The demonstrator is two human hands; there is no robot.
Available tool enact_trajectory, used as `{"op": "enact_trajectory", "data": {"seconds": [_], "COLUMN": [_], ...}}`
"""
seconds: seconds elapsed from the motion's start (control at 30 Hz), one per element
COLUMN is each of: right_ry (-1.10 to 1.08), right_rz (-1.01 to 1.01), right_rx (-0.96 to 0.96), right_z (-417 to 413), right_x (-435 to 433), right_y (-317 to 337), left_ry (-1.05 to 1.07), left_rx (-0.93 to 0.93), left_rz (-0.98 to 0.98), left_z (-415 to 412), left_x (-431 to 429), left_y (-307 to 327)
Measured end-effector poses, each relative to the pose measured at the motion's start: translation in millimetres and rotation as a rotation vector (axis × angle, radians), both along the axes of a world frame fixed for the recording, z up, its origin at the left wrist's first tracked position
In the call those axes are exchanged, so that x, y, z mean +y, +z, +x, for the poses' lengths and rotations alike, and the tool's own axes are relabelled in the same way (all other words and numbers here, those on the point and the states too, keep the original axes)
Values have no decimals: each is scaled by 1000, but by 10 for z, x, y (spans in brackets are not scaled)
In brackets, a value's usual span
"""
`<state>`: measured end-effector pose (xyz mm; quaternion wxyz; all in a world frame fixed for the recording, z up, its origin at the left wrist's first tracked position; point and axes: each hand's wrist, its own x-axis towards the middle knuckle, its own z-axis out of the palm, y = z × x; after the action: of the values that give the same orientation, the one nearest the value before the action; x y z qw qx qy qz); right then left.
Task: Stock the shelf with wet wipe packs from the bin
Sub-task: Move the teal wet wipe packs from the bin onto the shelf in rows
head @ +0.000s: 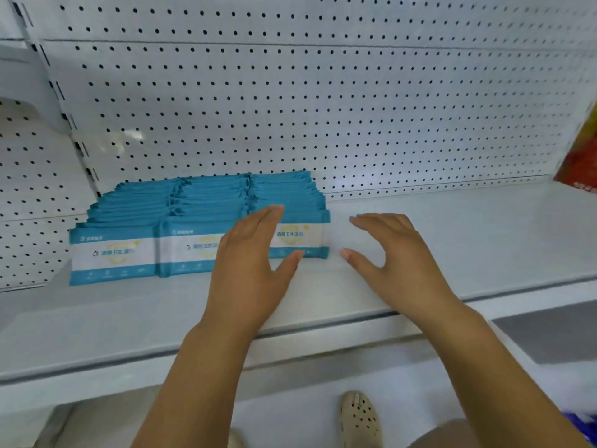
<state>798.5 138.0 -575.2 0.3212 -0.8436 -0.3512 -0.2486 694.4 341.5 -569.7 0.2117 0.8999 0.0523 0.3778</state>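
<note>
Three rows of blue wet wipe packs (200,221) stand on the white shelf (452,227) against the pegboard (323,108). Left hand (255,253) flat before the right-hand row, right hand (394,253) hovering, fingers loose, beside it.

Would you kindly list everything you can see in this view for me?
wet wipe packs: three rows, count per row unclear, blue and white, left part of the shelf against the pegboard
shelf: one, white, across the middle
pegboard: white with dark holes, behind the shelf
package: one, red and yellow, cropped at the right edge
clog: one clearly seen, beige, on the floor below
left hand: fingers straight, in front of the rightmost row
right hand: fingers relaxed, above bare shelf right of the packs
</note>
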Motion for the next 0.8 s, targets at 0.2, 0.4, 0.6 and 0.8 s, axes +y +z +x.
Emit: {"op": "enact_trajectory", "data": {"seconds": [0.2, 0.4, 0.6, 0.8], "right_ry": [-178, -402, -618, -840], "right_rz": [13, -16, -52, -61], "right_rx": [65, 132, 252, 397], "right_z": [-61, -389, -742, -1000], "right_x": [-831, -1854, -2785, -3672], "right_y": [84, -181, -426, -732], "left_ry": [-185, -391, -662, -836], "left_rx": [64, 116, 240, 331], "left_rz": [-94, -81, -82, 35], "left_z": [144, 347, 426, 551], "left_x": [-771, -1641, -2643, -3405], "left_y": [-76, -96, -329, -390]}}
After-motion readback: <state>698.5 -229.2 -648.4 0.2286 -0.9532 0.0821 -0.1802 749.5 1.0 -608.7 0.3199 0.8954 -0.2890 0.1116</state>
